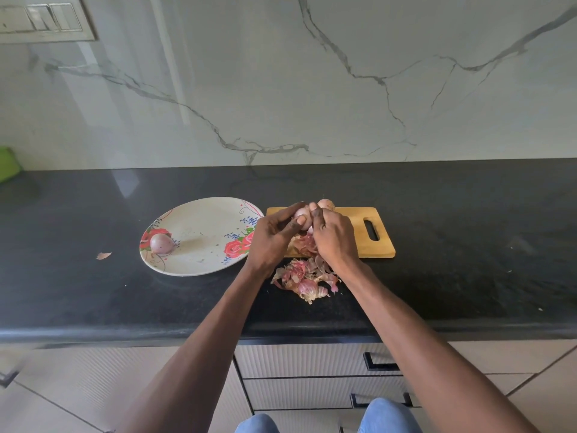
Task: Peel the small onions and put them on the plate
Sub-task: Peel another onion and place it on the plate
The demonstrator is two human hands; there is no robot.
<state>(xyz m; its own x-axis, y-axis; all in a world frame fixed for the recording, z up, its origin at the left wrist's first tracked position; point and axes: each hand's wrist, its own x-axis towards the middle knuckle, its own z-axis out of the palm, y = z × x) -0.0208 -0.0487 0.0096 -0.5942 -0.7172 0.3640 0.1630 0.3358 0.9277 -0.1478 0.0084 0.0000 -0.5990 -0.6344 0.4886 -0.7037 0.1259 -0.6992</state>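
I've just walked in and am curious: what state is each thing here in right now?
Left hand: grips the held onion.
Right hand: fingers pinch at the held onion.
Held onion: over the board, partly peeled.
Plate onion: peeled, on the plate.
Plate: flat on the counter, holds one onion.
Board: flat, an onion at its far edge.
Skins: piled loose by the board.

You get bright, even daylight; the glossy wall [281,89] shows pale streaks of glare at upper left, shadows under your hands stay soft, and wide-angle bending curves the counter [93,307] edge.
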